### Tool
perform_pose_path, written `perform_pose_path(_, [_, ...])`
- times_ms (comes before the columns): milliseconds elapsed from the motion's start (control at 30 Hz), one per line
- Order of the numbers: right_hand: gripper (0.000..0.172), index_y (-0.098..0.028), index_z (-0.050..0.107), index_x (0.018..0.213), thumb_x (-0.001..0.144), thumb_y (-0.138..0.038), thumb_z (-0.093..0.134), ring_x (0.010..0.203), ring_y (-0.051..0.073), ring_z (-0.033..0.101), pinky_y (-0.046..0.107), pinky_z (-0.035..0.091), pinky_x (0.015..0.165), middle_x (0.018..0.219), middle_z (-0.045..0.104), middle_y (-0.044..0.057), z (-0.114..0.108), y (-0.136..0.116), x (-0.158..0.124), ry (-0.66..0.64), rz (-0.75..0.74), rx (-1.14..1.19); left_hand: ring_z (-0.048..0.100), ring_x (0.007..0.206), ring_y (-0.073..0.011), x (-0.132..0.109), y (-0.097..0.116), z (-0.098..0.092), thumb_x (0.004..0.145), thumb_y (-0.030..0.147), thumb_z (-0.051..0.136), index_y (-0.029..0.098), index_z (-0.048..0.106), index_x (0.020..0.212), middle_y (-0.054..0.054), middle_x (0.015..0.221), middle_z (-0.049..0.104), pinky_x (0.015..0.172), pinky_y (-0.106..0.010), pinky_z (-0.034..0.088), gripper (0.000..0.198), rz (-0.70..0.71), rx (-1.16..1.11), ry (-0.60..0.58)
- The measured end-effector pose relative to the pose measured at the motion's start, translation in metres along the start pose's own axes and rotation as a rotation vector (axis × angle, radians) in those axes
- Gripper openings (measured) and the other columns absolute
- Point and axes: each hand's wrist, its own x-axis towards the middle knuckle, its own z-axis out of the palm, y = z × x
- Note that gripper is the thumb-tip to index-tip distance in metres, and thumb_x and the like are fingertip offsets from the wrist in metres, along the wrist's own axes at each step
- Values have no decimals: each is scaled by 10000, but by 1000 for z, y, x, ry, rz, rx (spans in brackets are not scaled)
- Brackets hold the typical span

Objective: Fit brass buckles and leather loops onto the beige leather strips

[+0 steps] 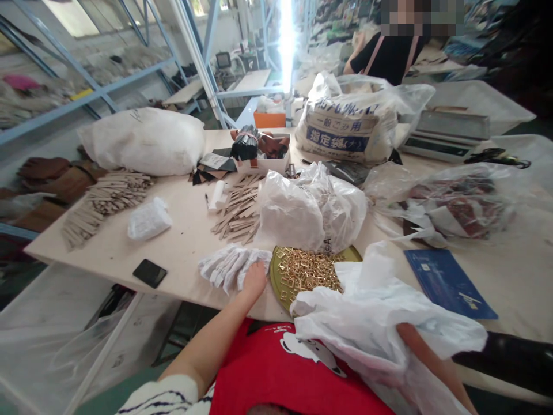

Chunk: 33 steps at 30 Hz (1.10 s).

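My left hand [254, 279] rests on a heap of small white paper-wrapped packets [228, 266] at the table's near edge, its fingers curled over the heap. My right hand [412, 340] is mostly buried in a white plastic bag [380, 328] that I hold in front of my chest, so only part of it shows. Between the two lies a round gold tray [276, 275] filled with small brass buckles [306, 271].
A black phone [149, 272] lies near the left edge. Piles of tan strips [237, 210] [108, 199], full white bags [144, 140] [309, 210], a printed sack [349, 124], a blue booklet [449, 282] and a scale [449, 132] crowd the table. A person in black stands at the far side.
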Motion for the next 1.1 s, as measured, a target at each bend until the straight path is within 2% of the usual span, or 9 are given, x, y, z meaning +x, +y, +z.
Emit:
perform_pose_path(133, [568, -192, 535, 1094, 677, -575, 496, 1137, 339, 472, 477, 363, 989, 1147, 595, 98, 0, 7, -10, 54, 115, 20, 536, 933, -216, 12, -10, -18, 705, 117, 500, 116, 574, 839, -109, 899, 605, 839, -327, 397, 153, -55, -141, -60])
perform_pose_path(300, [623, -142, 526, 1068, 679, -626, 482, 1074, 318, 526, 439, 340, 999, 1056, 624, 135, 15, 20, -11, -49, 71, -1, 550, 702, -115, 13, -8, -49, 731, 246, 532, 128, 546, 822, -14, 759, 582, 653, -227, 456, 150, -69, -453, -197])
perform_pose_path(467, [699, -142, 534, 1082, 617, -663, 515, 1027, 299, 559, 395, 403, 942, 1029, 638, 142, 19, 30, -1, -144, 49, 1, 527, 625, -74, 6, 24, -57, 732, 423, 568, 133, 523, 758, 7, 686, 535, 635, -217, 469, 295, -4, -748, -323])
perform_pose_path(633, [674, -137, 552, 1097, 625, -618, 543, 979, 280, 587, 371, 430, 906, 931, 671, 119, 12, 30, 0, -101, -13, -21, 521, 615, -70, 10, 70, -76, 757, 496, 524, 138, 511, 800, -3, 681, 513, 643, -212, 462, 361, 107, -894, -338])
perform_pose_path(733, [673, -138, 551, 1106, 624, -608, 549, 1003, 280, 576, 372, 417, 921, 965, 664, 120, 10, 29, -3, -99, 36, -15, 523, 632, -86, 10, 94, -81, 800, 415, 482, 139, 521, 865, -11, 710, 532, 643, -226, 459, 287, 260, -725, -329])
perform_pose_path(833, [695, -138, 537, 1118, 613, -615, 549, 1048, 293, 549, 387, 390, 952, 1034, 640, 134, 9, 29, -6, -109, 87, 10, 545, 752, -133, -2, 101, -64, 742, 265, 553, 152, 565, 884, -43, 852, 568, 722, -269, 454, 181, 433, -433, -319])
perform_pose_path(900, [698, -138, 516, 1136, 626, -613, 536, 1079, 298, 527, 403, 360, 978, 1079, 619, 139, 9, 27, -9, -89, 90, 30, 548, 866, -172, -16, 92, -42, 663, 158, 608, 174, 580, 947, -71, 1032, 545, 784, -290, 441, 286, 528, -227, -344])
perform_pose_path(967, [695, -132, 501, 1148, 645, -612, 512, 1090, 308, 518, 420, 345, 989, 1117, 597, 151, 10, 24, -12, -61, 87, 53, 562, 875, -192, -28, 77, -20, 682, 131, 578, 187, 558, 1024, -98, 1131, 504, 748, -297, 455, 348, 666, 171, -378])
perform_pose_path(1100, [632, -157, 504, 1151, 682, -581, 489, 1084, 329, 524, 411, 362, 982, 1148, 576, 162, 9, 21, -16, -22, 75, 59, 583, 823, -223, -28, 56, 2, 791, 103, 415, 129, 593, 875, -134, 989, 557, 693, -330, 467, 199, 689, 366, -378])
